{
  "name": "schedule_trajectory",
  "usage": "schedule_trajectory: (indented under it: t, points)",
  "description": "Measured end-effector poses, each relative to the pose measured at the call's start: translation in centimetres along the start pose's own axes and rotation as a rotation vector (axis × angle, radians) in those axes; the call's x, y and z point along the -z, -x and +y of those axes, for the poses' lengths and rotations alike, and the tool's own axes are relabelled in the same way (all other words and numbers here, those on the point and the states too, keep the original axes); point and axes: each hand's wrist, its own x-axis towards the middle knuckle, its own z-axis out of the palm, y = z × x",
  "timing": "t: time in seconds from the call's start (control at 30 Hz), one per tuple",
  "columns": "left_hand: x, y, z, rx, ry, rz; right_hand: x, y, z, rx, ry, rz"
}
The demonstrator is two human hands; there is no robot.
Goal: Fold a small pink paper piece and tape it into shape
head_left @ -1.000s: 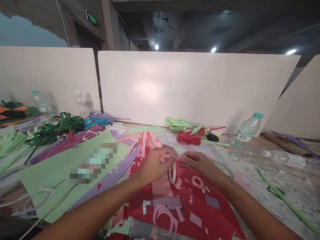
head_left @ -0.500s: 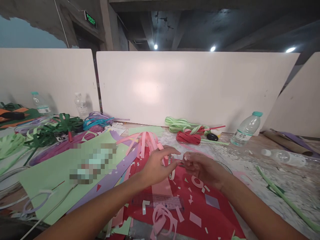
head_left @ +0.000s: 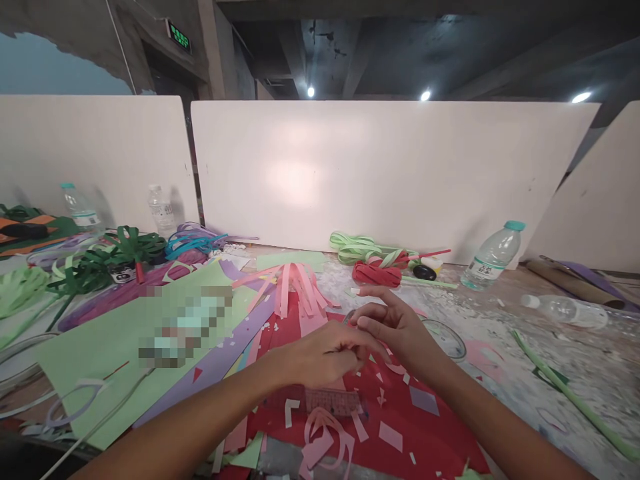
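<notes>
Over a red sheet point(head_left: 430, 433), my two hands meet and overlap. My left hand point(head_left: 320, 357) is turned palm down with bent fingers, its fingertips passing under the right hand; whatever they grip is hidden. Above it, my right hand point(head_left: 403, 330) has loosely bent, separated fingers, the forefinger stretched out to the left. The rim of a tape roll point(head_left: 349, 317) shows between the hands, mostly covered. Behind the left hand lies a pink paper tassel point(head_left: 295, 287) of curled strips, its flat pink part point(head_left: 313, 323) running under that hand.
Pink paper strips point(head_left: 327, 437) and scraps lie in front. At left are a green sheet point(head_left: 105, 373), a blurred-out device and dark green ribbon point(head_left: 133, 247). A red ribbon bundle point(head_left: 376, 274), an upright bottle point(head_left: 493, 257) and a lying bottle point(head_left: 570, 312) stand or lie rightward.
My left hand has rolled palm down and shifted right and slightly lower. My right hand has turned over it, forefinger raised and extended. The tape roll is now more hidden.
</notes>
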Motion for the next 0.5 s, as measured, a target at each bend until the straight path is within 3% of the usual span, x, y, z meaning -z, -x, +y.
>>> schedule_trajectory:
  t: [0.13, 0.23, 0.5]
  points:
    - [0.4, 0.0, 0.4, 0.026, 0.049, -0.010, 0.7, -0.3, -0.2, -0.027, -0.008, -0.023]
    - [0.3, 0.1, 0.9, -0.005, 0.017, 0.006, 0.8, -0.5, -0.4, -0.044, -0.047, 0.055]
    - [0.0, -0.1, 0.1, 0.028, -0.405, 0.389, 1.0, -0.8, 0.1, -0.051, -0.068, 0.213]
